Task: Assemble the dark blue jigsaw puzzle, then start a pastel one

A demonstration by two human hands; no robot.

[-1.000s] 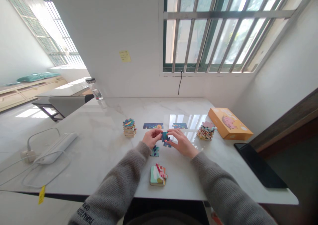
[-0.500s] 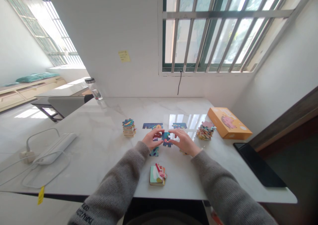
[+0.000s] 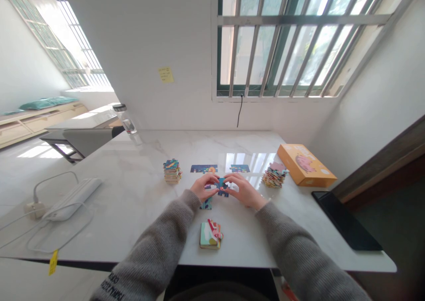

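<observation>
Between my two hands is a dark blue puzzle piece [image 3: 222,185], gripped at its sides by fingers and thumbs. My left hand [image 3: 205,187] pinches its left edge and my right hand [image 3: 245,189] its right edge. Just beyond them, joined puzzle pieces [image 3: 201,168] lie flat at the left, and another blue puzzle section [image 3: 240,168] lies apart at the right. Below my left hand rests a teal puzzle piece [image 3: 206,203]. More pieces under my hands are partly hidden. A short stack of puzzle pieces [image 3: 210,235] sits near the table's front edge.
Tall stacks of puzzle pieces stand at left [image 3: 171,171] and right [image 3: 275,175]. At the right are an orange box [image 3: 306,164] and a black tablet-like slab [image 3: 347,221]. A white power strip [image 3: 77,200] with cables lies left; a bottle [image 3: 125,119] stands at the far left edge.
My right hand has shifted slightly left, its fingertips nearer my left hand and covering more of the puzzle piece. The stacks and box stay in place.
</observation>
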